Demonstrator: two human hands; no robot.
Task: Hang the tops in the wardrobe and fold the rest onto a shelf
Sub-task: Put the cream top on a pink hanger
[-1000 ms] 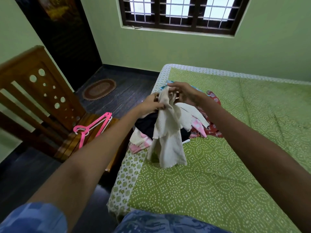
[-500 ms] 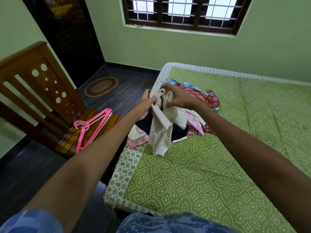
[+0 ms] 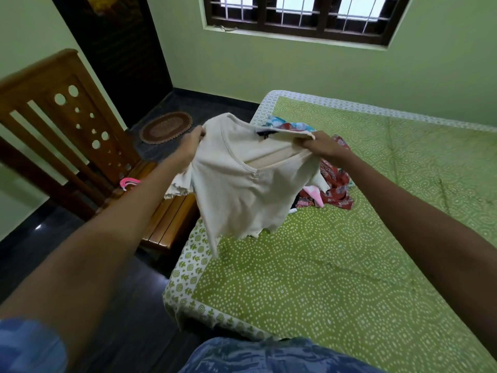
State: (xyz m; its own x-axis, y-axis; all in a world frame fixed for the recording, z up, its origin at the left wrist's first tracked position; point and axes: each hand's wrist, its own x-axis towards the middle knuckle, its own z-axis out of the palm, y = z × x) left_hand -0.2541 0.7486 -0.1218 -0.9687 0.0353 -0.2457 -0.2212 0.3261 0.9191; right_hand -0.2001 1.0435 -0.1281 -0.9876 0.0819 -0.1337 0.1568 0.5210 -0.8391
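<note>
Spreading across the right side, the bed carries a clothes pile. Above its near edge hangs a cream top, held up by its shoulders: left hand gripping one, right hand pinching the other. Pink hangers lie on the wooden chair.

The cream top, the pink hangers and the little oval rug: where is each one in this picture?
cream top (image 3: 236, 189), head view, on the front panel below the V-neck.
pink hangers (image 3: 128, 182), head view, on the pink bit showing above the left forearm, on the wooden seat.
oval rug (image 3: 166, 127), head view, on its brown centre.
</note>
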